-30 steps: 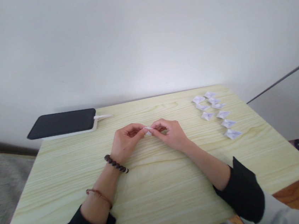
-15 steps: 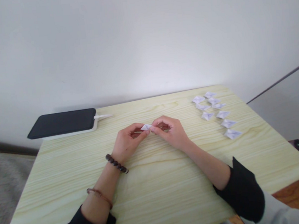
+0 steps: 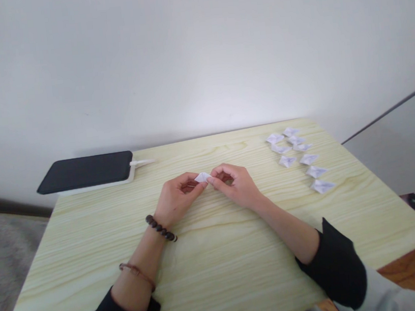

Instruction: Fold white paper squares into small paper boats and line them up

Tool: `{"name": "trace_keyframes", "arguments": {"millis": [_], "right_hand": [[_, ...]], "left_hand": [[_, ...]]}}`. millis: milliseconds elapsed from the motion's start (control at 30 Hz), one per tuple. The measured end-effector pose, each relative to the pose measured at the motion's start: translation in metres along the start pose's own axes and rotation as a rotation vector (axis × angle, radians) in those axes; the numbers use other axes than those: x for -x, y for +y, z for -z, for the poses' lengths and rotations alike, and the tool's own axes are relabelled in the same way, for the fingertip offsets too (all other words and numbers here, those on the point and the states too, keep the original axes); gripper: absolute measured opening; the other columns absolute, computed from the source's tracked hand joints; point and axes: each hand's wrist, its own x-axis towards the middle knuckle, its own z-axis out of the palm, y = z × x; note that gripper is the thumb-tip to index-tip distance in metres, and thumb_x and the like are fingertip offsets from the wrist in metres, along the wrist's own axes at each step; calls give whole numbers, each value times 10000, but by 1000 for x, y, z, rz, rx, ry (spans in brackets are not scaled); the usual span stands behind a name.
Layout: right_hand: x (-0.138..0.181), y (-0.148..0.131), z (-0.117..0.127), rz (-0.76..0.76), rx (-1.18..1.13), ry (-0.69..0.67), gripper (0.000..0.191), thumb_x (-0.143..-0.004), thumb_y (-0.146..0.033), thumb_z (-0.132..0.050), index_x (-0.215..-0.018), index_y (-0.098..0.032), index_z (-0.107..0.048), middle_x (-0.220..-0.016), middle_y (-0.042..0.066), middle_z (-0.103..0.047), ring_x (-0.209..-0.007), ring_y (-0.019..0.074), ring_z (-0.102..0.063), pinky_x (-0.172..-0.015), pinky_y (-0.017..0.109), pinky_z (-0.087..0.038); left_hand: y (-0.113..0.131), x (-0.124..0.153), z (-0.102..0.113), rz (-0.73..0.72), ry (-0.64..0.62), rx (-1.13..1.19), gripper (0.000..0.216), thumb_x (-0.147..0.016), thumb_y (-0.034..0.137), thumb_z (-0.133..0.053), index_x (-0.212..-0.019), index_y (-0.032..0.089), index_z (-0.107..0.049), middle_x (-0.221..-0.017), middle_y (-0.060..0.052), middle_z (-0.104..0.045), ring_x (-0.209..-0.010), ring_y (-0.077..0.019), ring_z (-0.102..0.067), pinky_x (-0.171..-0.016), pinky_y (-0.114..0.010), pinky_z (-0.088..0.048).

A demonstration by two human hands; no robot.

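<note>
A small folded white paper boat [image 3: 203,176] is held between both hands above the middle of the table. My left hand [image 3: 177,196] pinches its left side between thumb and fingers. From the right, my right hand [image 3: 237,186] pinches the other end, and its fingertips hide that part of the paper. Several similar folded paper boats [image 3: 316,171] lie in a loose group on the table's right side, beyond my right hand.
The pale wood-grain table [image 3: 219,268] stands against a white wall [image 3: 197,57]. At the back left, a black phone [image 3: 86,170] rests on a white block with a white cable plug [image 3: 142,163] at its right end.
My fingers have shifted very slightly on the paper boat, and a bit more of its front face shows. The boats on the right lie as before.
</note>
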Motion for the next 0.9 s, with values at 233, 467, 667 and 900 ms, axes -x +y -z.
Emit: {"name": "trace_keyframes", "arguments": {"millis": [233, 467, 667, 900], "right_hand": [[1, -1, 1, 20, 44, -16, 148, -826, -316, -596, -769, -179, -595, -675, -5, -614, -584, 99, -559, -559, 213, -456], [2, -2, 2, 81, 110, -51, 107, -827, -283, -589, -778, -187, -584, -677, -14, -598, -580, 92, -549, -547, 204, -452], [2, -5, 3, 185, 112, -43, 76, -852, -246, -564, -817, -189, -601, -760, 3, -591, -642, 97, -560, -588, 212, -461], [1, -3, 2, 184, 175, -44, 141, -886, -280, -536, -790, -194, -593, -739, 4, -580, -634, 102, -535, -586, 224, -439]], "left_hand": [[0, 0, 0, -34, 27, -11, 344, -753, 450, -657, -917, 147, -660, -858, -67, -714, -760, -184, -650, -699, -290, -516], [7, 3, 0, -59, 20, -144, 354, -760, 496, -638, -856, 159, -678, -799, -47, -717, -720, -183, -645, -661, -275, -502], [9, 4, -2, -72, -21, -185, 383, -770, 539, -620, -811, 169, -706, -777, -37, -722, -687, -167, -631, -618, -249, -473], [8, 4, -1, -85, 26, -294, 381, -774, 529, -612, -752, 155, -687, -566, 9, -603, -504, -108, -474, -479, -221, -349]]}}
